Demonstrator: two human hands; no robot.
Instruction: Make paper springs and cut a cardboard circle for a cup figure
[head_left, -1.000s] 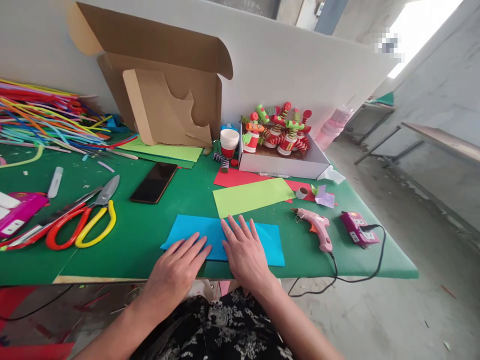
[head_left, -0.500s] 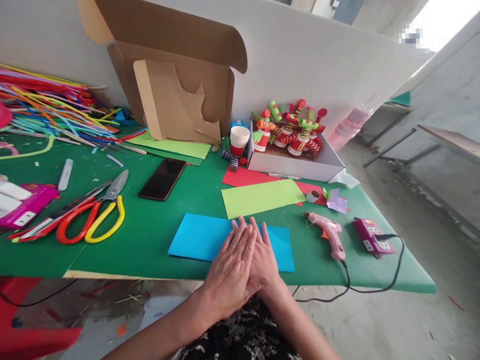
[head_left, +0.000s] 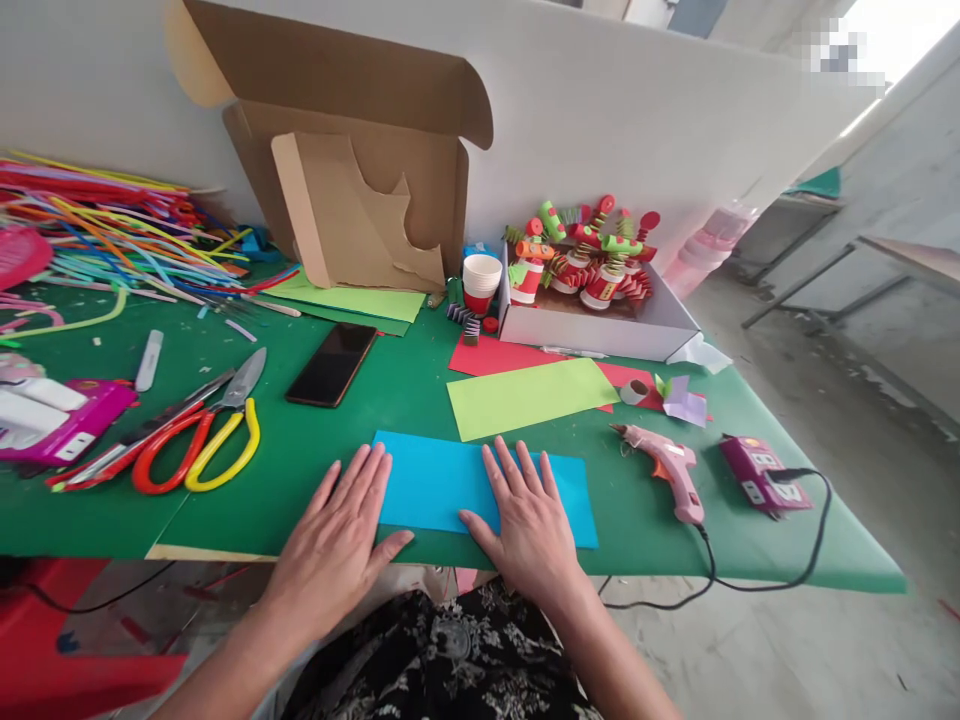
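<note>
A blue sheet of paper (head_left: 439, 485), apparently folded, lies flat near the front edge of the green table. My left hand (head_left: 337, 530) rests over its left end, fingers stretched out and close together. On its right part lies my right hand (head_left: 529, 515), palm down with the fingers spread. Neither hand grips anything. Just behind the blue paper are a light green strip of paper (head_left: 532, 398) and a red sheet (head_left: 487, 355) partly under it.
Scissors (head_left: 232, 430) and a phone (head_left: 332, 365) lie to the left, a pink glue gun (head_left: 667, 470) and a purple power block (head_left: 761, 475) to the right. Behind stand paper cups (head_left: 481, 280), a white box (head_left: 592, 330) of paper figures and a cardboard box (head_left: 352, 90).
My left hand has moved off my right hand and slid left to the blue paper's left end. My right hand stays on the paper's right part. The view has shifted slightly.
</note>
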